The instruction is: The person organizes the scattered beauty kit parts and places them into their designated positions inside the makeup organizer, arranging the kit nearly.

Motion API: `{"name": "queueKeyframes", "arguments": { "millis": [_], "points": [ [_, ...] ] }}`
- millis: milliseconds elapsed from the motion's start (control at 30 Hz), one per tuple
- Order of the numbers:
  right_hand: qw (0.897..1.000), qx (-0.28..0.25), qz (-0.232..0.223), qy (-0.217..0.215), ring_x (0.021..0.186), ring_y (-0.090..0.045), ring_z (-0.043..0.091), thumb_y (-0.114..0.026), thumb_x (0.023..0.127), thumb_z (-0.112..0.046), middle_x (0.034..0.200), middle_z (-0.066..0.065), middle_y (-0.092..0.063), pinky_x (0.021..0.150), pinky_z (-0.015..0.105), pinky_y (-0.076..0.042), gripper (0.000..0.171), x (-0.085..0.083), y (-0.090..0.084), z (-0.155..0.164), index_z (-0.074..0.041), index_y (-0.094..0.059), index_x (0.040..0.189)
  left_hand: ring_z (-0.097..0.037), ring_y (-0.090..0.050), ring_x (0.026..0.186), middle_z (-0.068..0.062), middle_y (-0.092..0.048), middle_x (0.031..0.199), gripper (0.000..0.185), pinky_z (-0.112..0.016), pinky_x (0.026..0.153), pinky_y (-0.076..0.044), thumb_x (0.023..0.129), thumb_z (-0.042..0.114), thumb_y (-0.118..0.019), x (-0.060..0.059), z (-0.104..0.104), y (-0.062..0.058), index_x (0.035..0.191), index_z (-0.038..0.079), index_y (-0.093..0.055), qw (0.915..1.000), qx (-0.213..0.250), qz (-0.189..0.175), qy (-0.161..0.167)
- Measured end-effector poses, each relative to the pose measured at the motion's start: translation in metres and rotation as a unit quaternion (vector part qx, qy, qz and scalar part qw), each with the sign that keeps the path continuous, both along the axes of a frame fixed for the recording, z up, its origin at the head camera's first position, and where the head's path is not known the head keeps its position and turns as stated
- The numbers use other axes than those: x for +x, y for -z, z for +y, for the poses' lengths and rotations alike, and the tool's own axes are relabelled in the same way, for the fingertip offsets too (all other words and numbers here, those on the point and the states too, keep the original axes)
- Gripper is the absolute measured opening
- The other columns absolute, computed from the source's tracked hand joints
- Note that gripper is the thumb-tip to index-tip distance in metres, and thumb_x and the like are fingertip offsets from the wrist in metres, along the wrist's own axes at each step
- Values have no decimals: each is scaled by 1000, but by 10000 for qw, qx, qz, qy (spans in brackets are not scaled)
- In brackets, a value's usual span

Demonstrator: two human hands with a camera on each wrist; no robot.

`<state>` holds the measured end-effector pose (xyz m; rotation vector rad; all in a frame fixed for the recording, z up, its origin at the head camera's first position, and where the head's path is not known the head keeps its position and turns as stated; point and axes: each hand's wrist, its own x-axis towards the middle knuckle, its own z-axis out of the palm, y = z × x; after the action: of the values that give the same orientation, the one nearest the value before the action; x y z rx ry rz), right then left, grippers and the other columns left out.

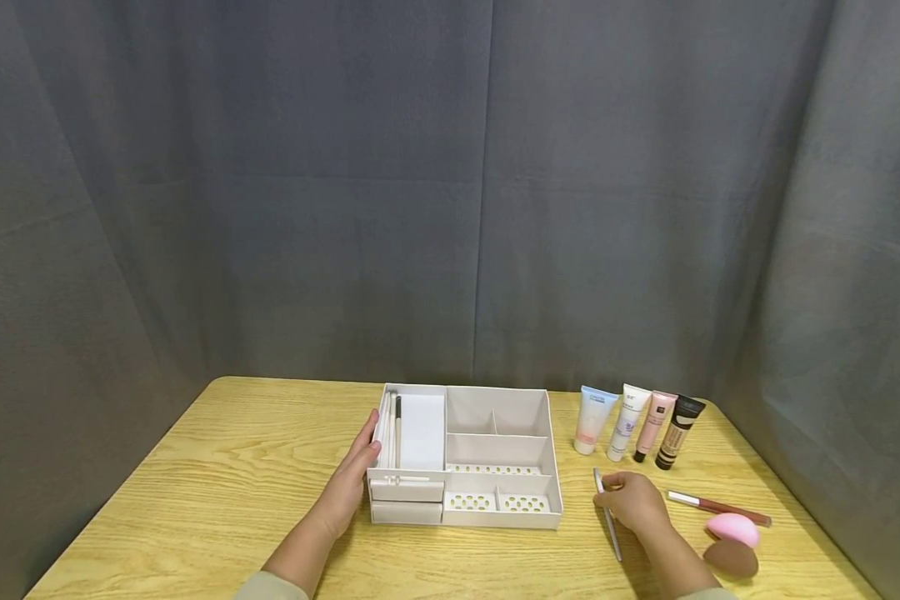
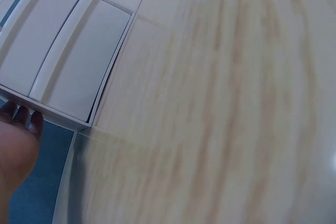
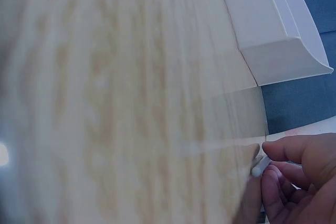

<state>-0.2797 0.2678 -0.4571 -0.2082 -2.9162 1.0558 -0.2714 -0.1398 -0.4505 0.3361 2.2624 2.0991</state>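
A white makeup organizer (image 1: 500,518) with open compartments and two small drawers stands mid-table. My left hand (image 1: 347,492) rests along its left side, fingers fairly straight; the left wrist view shows fingertips (image 2: 35,121) at the organizer's edge (image 2: 58,116). Slim white-handled brushes (image 1: 397,429) lie in its long left compartment, and a short white stick (image 1: 407,479) lies above the drawers. To the right of the organizer, my right hand (image 1: 636,502) pinches a slim pale pencil-like stick (image 1: 609,527) between thumb and fingers. Its whitish end (image 3: 257,171) shows in the right wrist view.
Behind my right hand stand a blue-white tube (image 1: 595,419), a white tube (image 1: 628,422), a pink tube (image 1: 654,427) and a black tube (image 1: 678,433). Right of it lie a red-brown brush (image 1: 720,507), a pink sponge (image 1: 733,529) and a brown sponge (image 1: 731,559). Grey curtains (image 1: 345,208) surround the table.
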Motion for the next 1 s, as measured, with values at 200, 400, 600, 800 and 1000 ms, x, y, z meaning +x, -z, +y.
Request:
{"name": "queueKeyframes", "arguments": {
  "millis": [200, 400, 600, 800, 1000],
  "points": [
    [9999, 125, -34, 17, 88, -64, 32, -71, 77, -14, 107, 28, -68, 71, 38, -50, 37, 1, -2, -3, 8, -68, 106, -35, 10, 153, -5, 2, 167, 60, -66, 118, 7, 104, 34, -30, -1, 0, 1, 159, 24, -8, 10000, -12, 41, -1],
    [9999, 45, -85, 99, 84, -61, 30, -68, 76, -12, 106, 28, -68, 64, 32, -47, 36, 2, -3, -5, 8, -69, 107, -35, 9, 153, -5, 2, 167, 61, -66, 118, 7, 104, 34, -30, 0, 0, 0, 159, 24, -8, 10000, -56, 65, -6],
    [9996, -229, -19, 133, 67, -59, 19, -66, 75, -10, 89, 19, -69, 57, 27, -46, 39, 3, -6, -4, 10, -67, 109, -35, 9, 153, -5, 2, 167, 61, -66, 118, 7, 104, 35, -30, 0, 0, 0, 159, 25, -8, 10000, -62, 70, -5],
    [9971, -728, 70, 216, 55, -58, 11, -63, 79, -8, 81, 12, -68, 52, 24, -50, 42, 3, -8, -3, 13, -63, 116, -36, 10, 153, -6, 3, 167, 61, -67, 117, 8, 104, 34, -29, 0, 0, 0, 159, 23, -7, 10000, -11, 94, 28],
    [9922, -1230, 83, 186, 61, -58, 13, -62, 84, -8, 80, 11, -65, 56, 27, -54, 43, 2, -19, -6, 14, -59, 121, -36, 10, 153, -6, 3, 167, 60, -67, 117, 7, 104, 33, -29, 0, 0, 0, 159, 23, -7, 9999, 0, 101, 24]
  ]
}}
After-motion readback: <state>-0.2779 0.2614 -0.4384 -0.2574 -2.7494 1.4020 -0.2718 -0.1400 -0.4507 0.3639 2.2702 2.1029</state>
